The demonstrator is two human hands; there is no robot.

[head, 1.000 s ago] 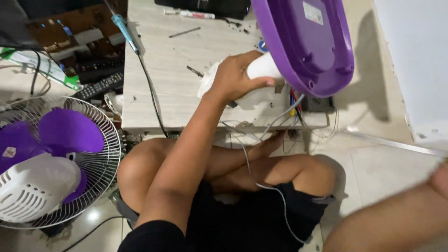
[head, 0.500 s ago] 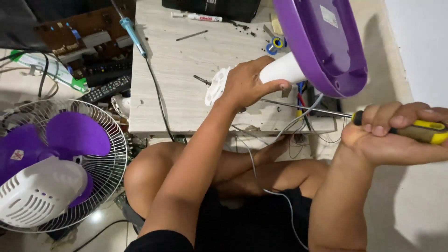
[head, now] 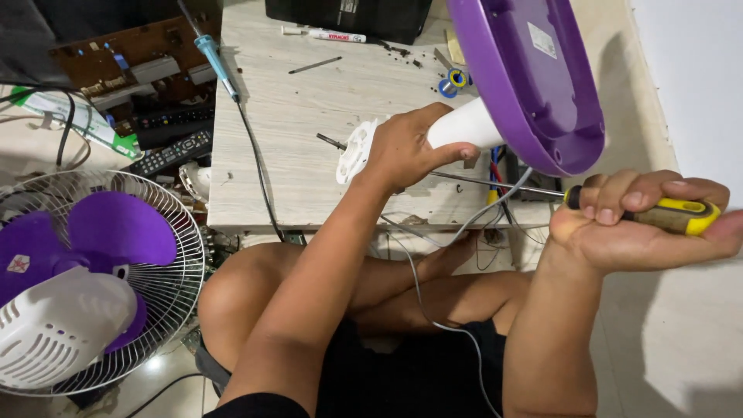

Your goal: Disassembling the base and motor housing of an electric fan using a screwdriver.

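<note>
My left hand [head: 406, 147] grips the white neck [head: 464, 124] of a fan stand lying on its side over the low wooden table [head: 309, 155]. The stand's purple oval base [head: 530, 77] points up and to the right. My right hand [head: 635, 220] is closed around a screwdriver with a yellow and black handle [head: 673, 215]. Its long thin shaft [head: 495, 183] runs left toward the underside of the neck, just below my left hand. A white cable [head: 422, 286] hangs from the stand over my crossed legs.
A fan head with purple blades and a wire guard [head: 85, 279] lies on the floor at left. On the table sit a soldering iron [head: 217, 62], a marker [head: 325, 35], loose screws and a dark box [head: 348, 15]. Remote controls [head: 166, 155] and circuit boards [head: 116, 66] lie at far left.
My right hand came up from the lower right holding the screwdriver and brought its shaft toward the stand's neck. My left hand kept its grip on the neck.
</note>
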